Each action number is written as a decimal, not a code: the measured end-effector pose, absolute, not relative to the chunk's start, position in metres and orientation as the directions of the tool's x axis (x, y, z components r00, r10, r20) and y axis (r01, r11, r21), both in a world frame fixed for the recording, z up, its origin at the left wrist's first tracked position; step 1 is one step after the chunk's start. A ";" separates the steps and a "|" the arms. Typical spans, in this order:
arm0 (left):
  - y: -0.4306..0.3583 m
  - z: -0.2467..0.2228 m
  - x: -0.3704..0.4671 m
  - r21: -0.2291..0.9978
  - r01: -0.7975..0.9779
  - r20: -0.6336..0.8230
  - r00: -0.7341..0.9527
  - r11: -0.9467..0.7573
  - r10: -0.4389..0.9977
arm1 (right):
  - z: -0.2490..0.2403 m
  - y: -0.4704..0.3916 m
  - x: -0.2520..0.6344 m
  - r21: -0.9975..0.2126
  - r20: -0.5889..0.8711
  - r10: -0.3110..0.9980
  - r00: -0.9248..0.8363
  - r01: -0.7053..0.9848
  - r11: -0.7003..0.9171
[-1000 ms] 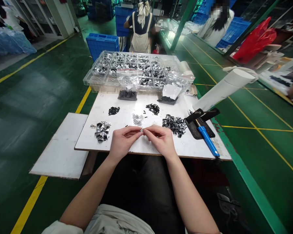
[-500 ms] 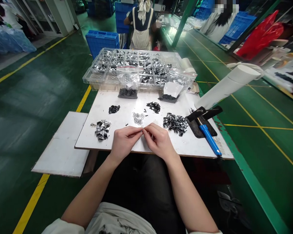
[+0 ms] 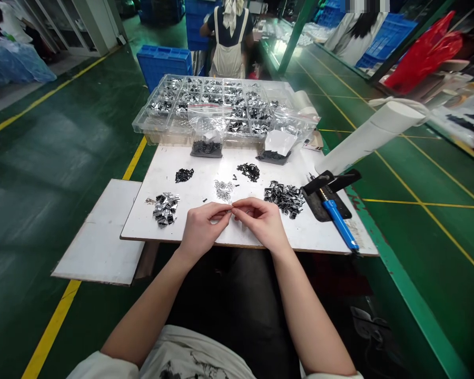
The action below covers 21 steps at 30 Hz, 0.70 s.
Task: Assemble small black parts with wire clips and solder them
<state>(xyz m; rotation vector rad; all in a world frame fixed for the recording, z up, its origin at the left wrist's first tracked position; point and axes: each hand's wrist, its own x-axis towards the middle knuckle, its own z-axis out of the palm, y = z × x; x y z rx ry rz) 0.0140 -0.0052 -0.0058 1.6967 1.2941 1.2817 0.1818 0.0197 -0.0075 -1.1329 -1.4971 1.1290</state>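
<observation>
From my end I have both bare hands raised over the near edge of the white surface point(image 3: 138, 223), fingertips meeting. The left hand point(image 3: 205, 223) is closed to a pinch on a tiny part point(image 3: 229, 211), and the right hand point(image 3: 262, 222) pinches at the same spot; the part sits between their tips, too small and covered for me to identify. Just beyond it I see a heap of fine silvery pieces point(image 3: 223, 190). Shiny plates point(image 3: 166, 210) lie piled to the left, dark glossy clips point(image 3: 284, 199) to the right, with two black heaps point(image 3: 184, 175) farther back. To the far right, a blue-handled tool point(image 3: 341, 225) rests against a black stand point(image 3: 318, 182). Behind everything, two clear bags point(image 3: 206, 148) stand before a compartmented tray point(image 3: 150, 124) filled with shiny pieces
</observation>
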 end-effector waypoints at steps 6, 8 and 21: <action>-0.006 -0.007 0.015 0.922 0.286 0.267 0.021 -0.262 0.963 | -0.007 0.021 0.183 -0.981 0.123 0.985 -0.120 0.132 0.139; -0.006 -0.007 0.015 0.923 0.288 0.264 0.015 -0.257 0.964 | -0.006 0.021 0.183 -0.980 0.127 0.985 -0.117 0.136 0.143; -0.005 -0.006 0.015 0.918 0.302 0.273 -0.016 -0.256 0.962 | -0.010 0.020 0.184 -0.892 0.312 0.916 -0.252 0.255 0.374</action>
